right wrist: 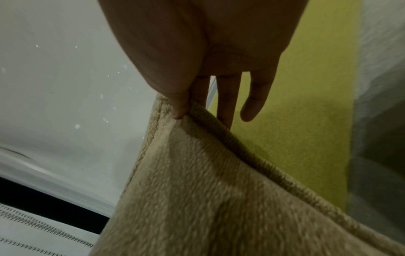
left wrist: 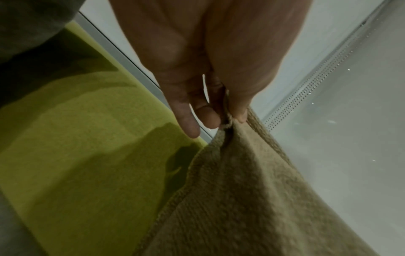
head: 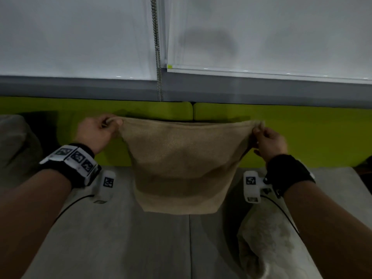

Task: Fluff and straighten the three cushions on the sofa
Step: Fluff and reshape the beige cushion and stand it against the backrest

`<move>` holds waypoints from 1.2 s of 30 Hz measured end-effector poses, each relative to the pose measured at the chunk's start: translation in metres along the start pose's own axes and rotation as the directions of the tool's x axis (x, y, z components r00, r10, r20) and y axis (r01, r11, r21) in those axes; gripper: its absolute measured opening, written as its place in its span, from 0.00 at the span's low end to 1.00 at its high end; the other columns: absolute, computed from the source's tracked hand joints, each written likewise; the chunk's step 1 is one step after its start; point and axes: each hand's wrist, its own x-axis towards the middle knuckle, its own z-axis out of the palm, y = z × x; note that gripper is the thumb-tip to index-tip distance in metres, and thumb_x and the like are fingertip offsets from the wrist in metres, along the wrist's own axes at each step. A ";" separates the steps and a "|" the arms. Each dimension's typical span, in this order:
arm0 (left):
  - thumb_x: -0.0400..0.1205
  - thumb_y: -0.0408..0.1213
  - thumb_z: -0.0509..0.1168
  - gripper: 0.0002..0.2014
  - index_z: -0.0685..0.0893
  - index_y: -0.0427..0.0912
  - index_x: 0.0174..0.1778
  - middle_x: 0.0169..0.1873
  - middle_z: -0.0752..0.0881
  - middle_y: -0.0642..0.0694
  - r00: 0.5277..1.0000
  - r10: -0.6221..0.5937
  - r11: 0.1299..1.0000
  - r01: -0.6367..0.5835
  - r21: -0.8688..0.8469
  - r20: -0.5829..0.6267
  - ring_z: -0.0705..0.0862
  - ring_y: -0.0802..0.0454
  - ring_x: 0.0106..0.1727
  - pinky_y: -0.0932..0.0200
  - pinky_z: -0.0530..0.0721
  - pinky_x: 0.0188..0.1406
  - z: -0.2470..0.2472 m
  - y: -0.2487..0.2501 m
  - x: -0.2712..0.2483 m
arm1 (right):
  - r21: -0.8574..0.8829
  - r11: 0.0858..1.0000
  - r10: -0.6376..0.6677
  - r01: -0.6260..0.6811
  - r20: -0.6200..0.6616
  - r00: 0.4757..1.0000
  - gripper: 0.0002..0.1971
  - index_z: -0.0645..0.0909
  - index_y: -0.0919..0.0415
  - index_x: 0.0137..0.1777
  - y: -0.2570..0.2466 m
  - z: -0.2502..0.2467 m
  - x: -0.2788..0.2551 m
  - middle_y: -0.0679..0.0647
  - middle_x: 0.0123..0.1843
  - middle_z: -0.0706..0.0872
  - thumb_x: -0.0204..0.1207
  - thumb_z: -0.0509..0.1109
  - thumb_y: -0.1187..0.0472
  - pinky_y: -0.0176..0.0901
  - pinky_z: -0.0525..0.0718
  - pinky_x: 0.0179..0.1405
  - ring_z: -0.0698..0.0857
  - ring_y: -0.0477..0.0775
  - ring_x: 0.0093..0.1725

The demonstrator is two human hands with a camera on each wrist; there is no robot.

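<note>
A tan knitted cushion (head: 181, 164) hangs upright in front of the sofa's green backrest (head: 291, 133), its lower edge over the grey seat (head: 120, 238). My left hand (head: 98, 130) pinches its top left corner, and my right hand (head: 267, 140) pinches its top right corner. The left wrist view shows thumb and forefinger squeezing the tan cushion (left wrist: 252, 199) at its corner, the other fingers (left wrist: 186, 119) loose. Seen from the right wrist, the thumb presses the tan cushion (right wrist: 208, 199) seam against fingers behind it. A pale patterned cushion (head: 267, 244) lies on the seat at lower right. A grey cushion (head: 16, 141) leans at far left.
White roller blinds (head: 80, 37) and a bead chain (head: 158, 57) hang behind the sofa above a grey sill (head: 241, 91). A seam runs down the middle of the seat between its two pads. A dark object (head: 364, 168) sits at the sofa's right end.
</note>
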 end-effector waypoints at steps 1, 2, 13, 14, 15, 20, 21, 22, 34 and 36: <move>0.87 0.50 0.67 0.14 0.89 0.44 0.60 0.54 0.91 0.33 0.999 0.004 0.999 -0.003 0.039 -0.034 0.88 0.33 0.58 0.41 0.86 0.59 0.005 0.003 0.000 | -0.061 0.998 -0.015 0.014 -0.015 1.000 0.13 0.88 0.43 0.50 -0.005 0.004 -0.002 0.62 0.58 0.90 0.78 0.67 0.38 0.72 0.87 0.60 0.88 0.71 0.58; 0.87 0.47 0.66 0.15 0.87 0.41 0.63 0.56 0.89 0.30 0.996 0.019 0.996 -0.011 0.083 -0.089 0.86 0.30 0.59 0.41 0.84 0.58 0.011 0.006 -0.002 | -0.133 0.990 -0.050 0.043 -0.048 0.998 0.14 0.87 0.48 0.59 -0.010 0.007 -0.007 0.64 0.62 0.89 0.83 0.66 0.43 0.67 0.85 0.63 0.87 0.72 0.61; 0.90 0.54 0.48 0.29 0.66 0.46 0.86 0.87 0.65 0.46 0.803 0.556 0.747 -0.596 0.294 0.212 0.66 0.44 0.87 0.37 0.62 0.85 0.121 0.019 -0.117 | -0.422 0.327 -0.623 0.846 0.576 0.528 0.35 0.54 0.47 0.90 0.023 0.095 -0.140 0.49 0.92 0.57 0.87 0.56 0.36 0.77 0.60 0.83 0.54 0.58 0.91; 0.90 0.57 0.43 0.31 0.63 0.49 0.88 0.88 0.62 0.49 0.824 0.503 0.745 -0.566 0.353 0.260 0.63 0.45 0.88 0.39 0.58 0.86 0.126 0.015 -0.110 | -0.467 0.344 -0.575 0.815 0.582 0.576 0.37 0.50 0.44 0.91 0.024 0.098 -0.130 0.46 0.92 0.52 0.85 0.55 0.33 0.79 0.59 0.82 0.51 0.57 0.91; 0.90 0.60 0.40 0.32 0.61 0.51 0.89 0.89 0.60 0.51 0.841 0.453 0.745 -0.539 0.392 0.296 0.61 0.46 0.89 0.40 0.56 0.87 0.128 0.013 -0.100 | -0.519 0.362 -0.530 0.774 0.568 0.629 0.40 0.47 0.40 0.91 0.023 0.100 -0.118 0.44 0.93 0.47 0.83 0.54 0.29 0.82 0.54 0.82 0.48 0.55 0.92; 0.84 0.70 0.32 0.39 0.51 0.57 0.90 0.90 0.52 0.56 0.904 0.327 0.793 -0.421 0.440 0.277 0.52 0.49 0.91 0.40 0.46 0.89 0.130 0.018 -0.058 | -0.641 0.532 -0.251 0.554 0.505 0.826 0.59 0.31 0.27 0.85 -0.002 0.089 -0.063 0.40 0.91 0.29 0.59 0.57 0.10 0.85 0.31 0.79 0.30 0.62 0.90; 0.82 0.71 0.33 0.40 0.48 0.58 0.90 0.90 0.50 0.57 0.919 0.290 0.814 -0.383 0.437 0.266 0.50 0.50 0.91 0.41 0.43 0.89 0.129 0.016 -0.051 | -0.639 0.553 -0.209 0.535 0.516 0.831 0.61 0.30 0.26 0.85 -0.006 0.085 -0.055 0.40 0.91 0.29 0.58 0.59 0.10 0.85 0.31 0.79 0.31 0.64 0.90; 0.81 0.72 0.32 0.41 0.46 0.58 0.90 0.90 0.48 0.58 0.928 0.259 0.819 -0.357 0.449 0.267 0.48 0.52 0.91 0.42 0.40 0.89 0.128 0.015 -0.046 | -0.637 0.561 -0.181 0.528 0.528 0.830 0.61 0.30 0.26 0.85 -0.009 0.081 -0.048 0.39 0.91 0.29 0.58 0.59 0.10 0.84 0.30 0.79 0.32 0.64 0.90; 0.88 0.53 0.49 0.35 0.56 0.37 0.89 0.89 0.55 0.34 0.954 0.183 0.982 -0.165 0.094 -0.237 0.53 0.33 0.89 0.38 0.53 0.87 0.087 -0.002 -0.041 | 0.114 0.979 -0.167 0.169 -0.026 0.986 0.37 0.60 0.48 0.89 0.034 0.016 -0.031 0.54 0.87 0.70 0.84 0.65 0.36 0.68 0.72 0.82 0.71 0.56 0.83; 0.88 0.51 0.52 0.35 0.56 0.37 0.89 0.86 0.61 0.32 0.963 0.016 0.991 -0.051 -0.126 -0.270 0.61 0.34 0.86 0.42 0.58 0.86 0.076 0.001 -0.036 | 0.316 0.949 -0.062 0.014 0.143 0.988 0.41 0.73 0.41 0.81 0.040 0.013 -0.024 0.49 0.78 0.82 0.70 0.77 0.30 0.63 0.81 0.75 0.82 0.52 0.75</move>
